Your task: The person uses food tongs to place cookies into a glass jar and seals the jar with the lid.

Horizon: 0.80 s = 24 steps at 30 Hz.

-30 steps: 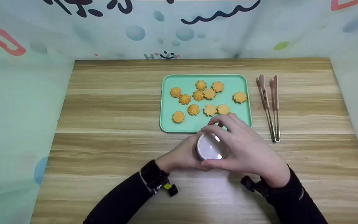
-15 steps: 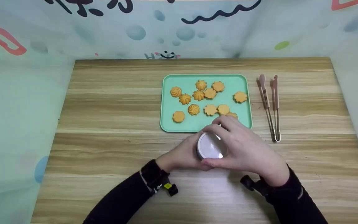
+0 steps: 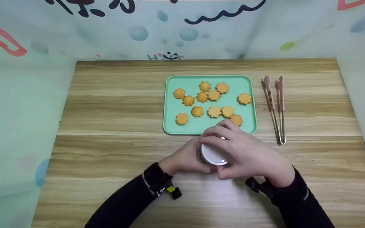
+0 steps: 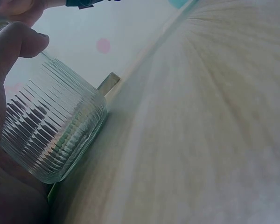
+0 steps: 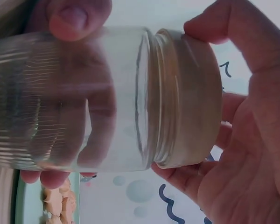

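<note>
A clear glass jar point(image 5: 126, 98), ribbed on its lower part, stands in front of the green tray. My left hand point(image 3: 187, 158) grips its body from the left, fingers wrapped round the glass. On the jar's mouth sits a round, pale lid point(image 3: 212, 154). My right hand point(image 3: 247, 152) holds this lid from above, thumb at the near side and fingers over the far side. In the right wrist view, a threaded neck shows beside the lid's rim. The left wrist view shows the ribbed glass close to the tabletop; the far side of the lid is hidden by fingers.
Behind the hands lies a mint-green tray point(image 3: 169, 126) bearing several flower-shaped cookies point(image 3: 197, 111), some face down. Tongs point(image 3: 280, 126) with pinkish tips lie right of it. The wooden table point(image 3: 106, 126) meets printed cloth walls at the back and sides.
My right hand has turned about the lid: its thumb has shifted right and nearer, its fingers leftward. A cookie at the tray's near right is now uncovered. The left hand has kept its place.
</note>
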Each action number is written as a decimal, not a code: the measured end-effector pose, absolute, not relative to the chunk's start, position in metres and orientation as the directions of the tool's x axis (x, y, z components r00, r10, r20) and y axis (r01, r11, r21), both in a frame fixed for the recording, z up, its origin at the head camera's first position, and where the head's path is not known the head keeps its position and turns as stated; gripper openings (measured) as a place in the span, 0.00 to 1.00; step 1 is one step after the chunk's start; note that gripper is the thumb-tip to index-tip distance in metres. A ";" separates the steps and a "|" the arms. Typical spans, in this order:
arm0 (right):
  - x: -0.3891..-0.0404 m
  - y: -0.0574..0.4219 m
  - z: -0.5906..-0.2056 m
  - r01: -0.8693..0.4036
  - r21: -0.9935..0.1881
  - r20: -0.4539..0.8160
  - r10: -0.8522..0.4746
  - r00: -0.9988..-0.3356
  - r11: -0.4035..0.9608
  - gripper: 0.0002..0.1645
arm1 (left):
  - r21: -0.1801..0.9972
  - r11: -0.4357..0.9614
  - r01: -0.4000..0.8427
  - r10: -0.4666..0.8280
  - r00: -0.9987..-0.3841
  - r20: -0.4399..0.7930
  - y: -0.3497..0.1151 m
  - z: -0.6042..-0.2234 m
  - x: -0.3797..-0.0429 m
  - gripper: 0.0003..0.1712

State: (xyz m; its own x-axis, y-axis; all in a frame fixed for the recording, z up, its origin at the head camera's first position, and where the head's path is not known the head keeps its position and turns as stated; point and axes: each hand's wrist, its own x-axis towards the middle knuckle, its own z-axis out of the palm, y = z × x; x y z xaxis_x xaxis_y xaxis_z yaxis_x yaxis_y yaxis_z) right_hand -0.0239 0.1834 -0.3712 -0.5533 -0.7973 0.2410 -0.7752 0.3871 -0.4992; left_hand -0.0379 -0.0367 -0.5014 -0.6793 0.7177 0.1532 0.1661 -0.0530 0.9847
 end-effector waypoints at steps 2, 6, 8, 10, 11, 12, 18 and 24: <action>-0.023 0.184 -0.371 -0.782 -0.505 0.236 -0.814 -0.531 0.364 0.47 | 0.984 -0.073 0.160 0.721 -0.674 0.163 -0.037 -0.502 -0.038 0.55; -0.022 0.184 -0.371 -0.801 -0.502 0.249 -0.832 -0.496 0.327 0.44 | 0.983 -0.116 0.139 0.728 -0.662 0.179 -0.036 -0.501 -0.038 0.55; -0.022 0.184 -0.371 -0.804 -0.499 0.252 -0.834 -0.492 0.323 0.43 | 0.982 -0.113 0.151 0.726 -0.663 0.185 -0.035 -0.501 -0.038 0.55; -0.022 0.184 -0.369 -0.805 -0.500 0.258 -0.832 -0.491 0.320 0.44 | 0.980 -0.110 0.166 0.726 -0.660 0.193 -0.034 -0.501 -0.038 0.56; -0.022 0.183 -0.369 -0.807 -0.497 0.266 -0.829 -0.492 0.320 0.43 | 0.978 -0.105 0.182 0.726 -0.658 0.200 -0.034 -0.500 -0.038 0.57; -0.022 0.183 -0.367 -0.810 -0.492 0.279 -0.823 -0.495 0.320 0.42 | 0.976 -0.101 0.195 0.724 -0.658 0.207 -0.033 -0.500 -0.039 0.58; -0.022 0.180 -0.364 -0.794 -0.400 0.362 -0.716 -0.596 0.458 0.34 | 0.977 -0.032 0.210 0.712 -0.682 0.170 -0.037 -0.498 -0.038 0.55; -0.022 0.180 -0.367 -0.741 -0.330 0.345 -0.656 -0.672 0.585 0.43 | 0.979 0.017 0.202 0.708 -0.694 0.130 -0.038 -0.500 -0.038 0.64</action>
